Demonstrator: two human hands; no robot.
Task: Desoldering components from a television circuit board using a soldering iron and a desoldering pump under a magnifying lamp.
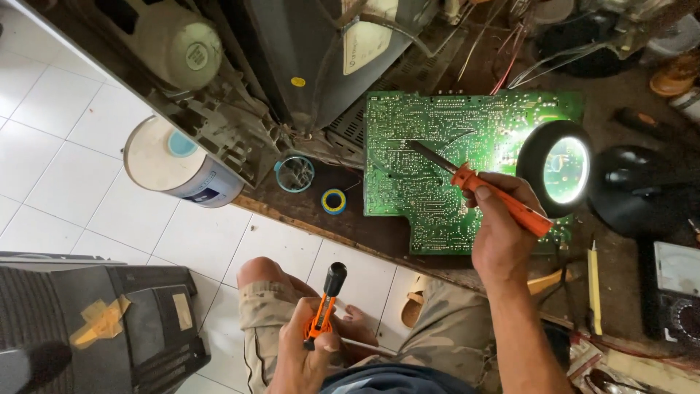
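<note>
White floor tiles run under a low, dark wooden bench where a green circuit board lies flat, solder side up. My right hand is clamped around an orange soldering iron, its long axis slanting up and left so the tip rests on the board's middle, well clear of the lit round magnifier just beside my knuckles. My left hand is down by my knee, closed around an orange-and-black suction pump held upright, well apart from the board. A small solder reel sits just left of the board.
</note>
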